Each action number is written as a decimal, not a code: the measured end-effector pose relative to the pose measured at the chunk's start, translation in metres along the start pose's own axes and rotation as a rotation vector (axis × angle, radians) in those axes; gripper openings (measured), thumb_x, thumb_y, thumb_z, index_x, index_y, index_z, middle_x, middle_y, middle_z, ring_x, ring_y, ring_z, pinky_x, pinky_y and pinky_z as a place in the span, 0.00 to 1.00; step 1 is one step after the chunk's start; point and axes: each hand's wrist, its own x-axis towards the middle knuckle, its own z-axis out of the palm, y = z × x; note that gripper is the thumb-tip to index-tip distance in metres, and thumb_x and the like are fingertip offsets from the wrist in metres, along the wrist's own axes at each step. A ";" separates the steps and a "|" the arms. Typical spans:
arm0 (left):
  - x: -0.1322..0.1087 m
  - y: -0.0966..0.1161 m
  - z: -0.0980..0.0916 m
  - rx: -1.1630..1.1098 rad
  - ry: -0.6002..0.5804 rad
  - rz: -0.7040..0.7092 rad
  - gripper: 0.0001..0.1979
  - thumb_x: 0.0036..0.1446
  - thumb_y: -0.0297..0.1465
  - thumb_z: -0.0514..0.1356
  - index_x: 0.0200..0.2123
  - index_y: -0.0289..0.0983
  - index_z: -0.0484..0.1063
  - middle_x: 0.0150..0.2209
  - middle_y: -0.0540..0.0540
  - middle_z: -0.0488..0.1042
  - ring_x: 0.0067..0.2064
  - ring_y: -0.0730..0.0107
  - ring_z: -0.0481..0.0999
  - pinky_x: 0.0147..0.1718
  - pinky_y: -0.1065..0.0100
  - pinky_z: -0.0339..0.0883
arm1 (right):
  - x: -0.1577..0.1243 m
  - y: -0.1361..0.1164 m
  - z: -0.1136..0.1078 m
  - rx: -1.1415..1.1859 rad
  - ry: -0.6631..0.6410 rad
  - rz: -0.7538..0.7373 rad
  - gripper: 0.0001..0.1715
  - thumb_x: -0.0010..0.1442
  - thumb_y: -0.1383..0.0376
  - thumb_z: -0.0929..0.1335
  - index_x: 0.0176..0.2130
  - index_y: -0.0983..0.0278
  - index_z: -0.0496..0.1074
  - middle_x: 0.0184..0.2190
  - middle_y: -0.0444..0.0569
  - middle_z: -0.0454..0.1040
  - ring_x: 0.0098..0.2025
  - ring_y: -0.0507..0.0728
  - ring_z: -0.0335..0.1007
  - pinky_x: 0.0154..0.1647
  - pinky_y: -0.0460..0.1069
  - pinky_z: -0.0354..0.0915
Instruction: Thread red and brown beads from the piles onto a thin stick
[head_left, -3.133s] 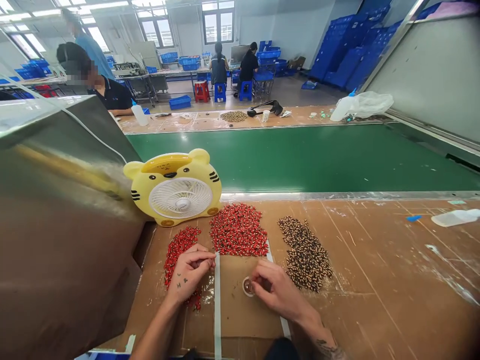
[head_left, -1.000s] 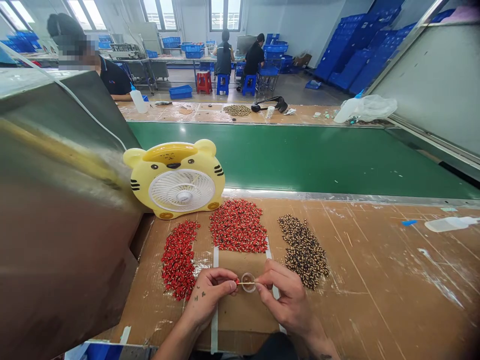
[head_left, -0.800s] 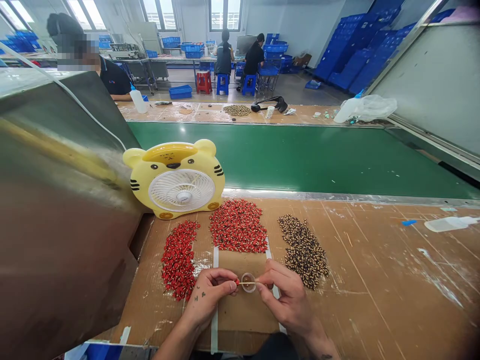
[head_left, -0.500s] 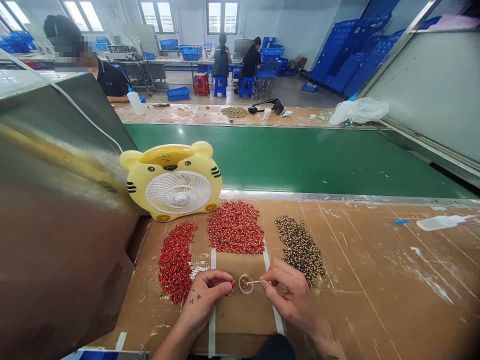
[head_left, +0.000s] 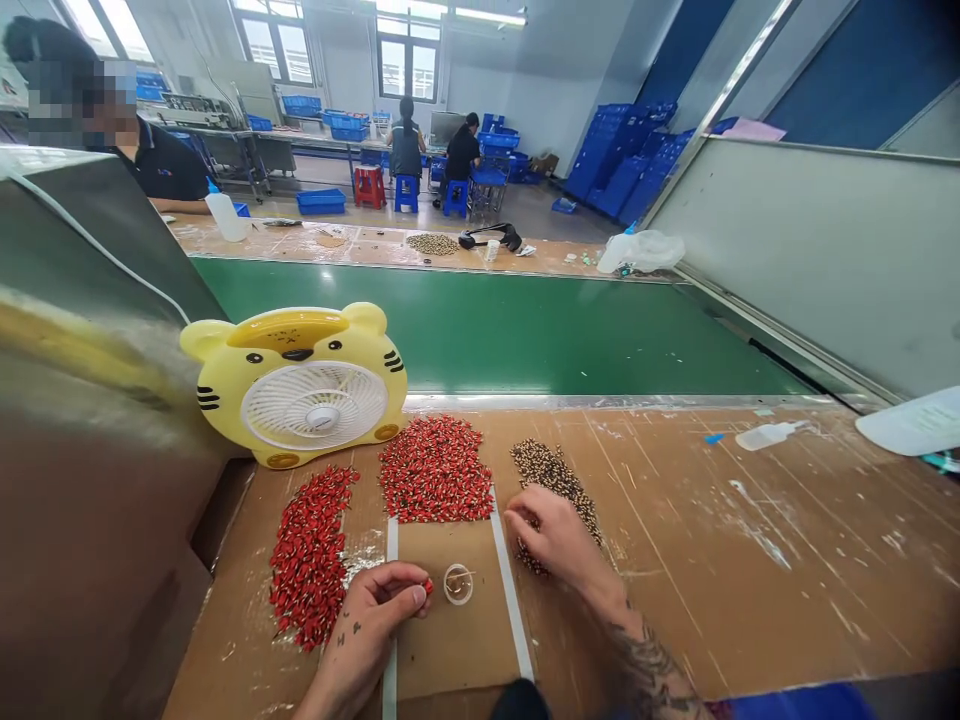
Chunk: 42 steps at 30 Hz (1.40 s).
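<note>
My left hand point(head_left: 381, 606) pinches a small red piece point(head_left: 427, 587) between thumb and forefinger. To its right stands a small clear cup point(head_left: 458, 598) with a thin wooden stick point(head_left: 460, 573) resting across it. My right hand point(head_left: 551, 530) is over the left edge of a pile of small black-and-gold pieces point(head_left: 559, 468). Its thumb and forefinger are drawn together; whether anything sits between them is too small to see. Beyond the cup lies a pile of red pieces with pale tips point(head_left: 435, 470), and another red pile point(head_left: 311, 555) is left of my left hand.
A yellow animal-shaped fan point(head_left: 300, 385) stands behind the red piles, beside a metal housing point(head_left: 90, 450). A green conveyor belt point(head_left: 525, 335) crosses beyond the cardboard-covered table point(head_left: 675, 560). Plastic bottles point(head_left: 769, 435) lie at right. A co-worker point(head_left: 161, 165) sits at far left.
My right hand has let go of the stick, now left in the cup, and moved to the black-and-gold pile. My left hand keeps its red piece. The view has shifted right.
</note>
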 end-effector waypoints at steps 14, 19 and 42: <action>-0.001 -0.003 -0.003 0.006 0.002 0.015 0.14 0.39 0.36 0.75 0.29 0.34 0.82 0.25 0.45 0.79 0.28 0.70 0.74 0.33 0.71 0.65 | 0.052 0.036 0.000 -0.245 -0.120 -0.002 0.14 0.58 0.77 0.64 0.27 0.65 0.75 0.32 0.53 0.76 0.39 0.59 0.71 0.43 0.49 0.61; -0.001 0.000 0.003 -0.003 -0.025 0.019 0.14 0.38 0.35 0.75 0.28 0.34 0.82 0.24 0.45 0.78 0.27 0.71 0.73 0.30 0.72 0.65 | 0.056 0.035 0.001 -0.199 -0.096 0.010 0.11 0.52 0.77 0.65 0.23 0.65 0.71 0.27 0.53 0.75 0.36 0.59 0.71 0.41 0.49 0.61; -0.008 0.018 0.046 -0.066 -0.117 0.124 0.08 0.44 0.32 0.72 0.30 0.33 0.82 0.23 0.47 0.78 0.26 0.71 0.74 0.30 0.71 0.67 | -0.020 -0.073 -0.006 0.827 0.076 -0.261 0.06 0.62 0.69 0.69 0.35 0.60 0.77 0.32 0.48 0.77 0.34 0.56 0.74 0.37 0.50 0.69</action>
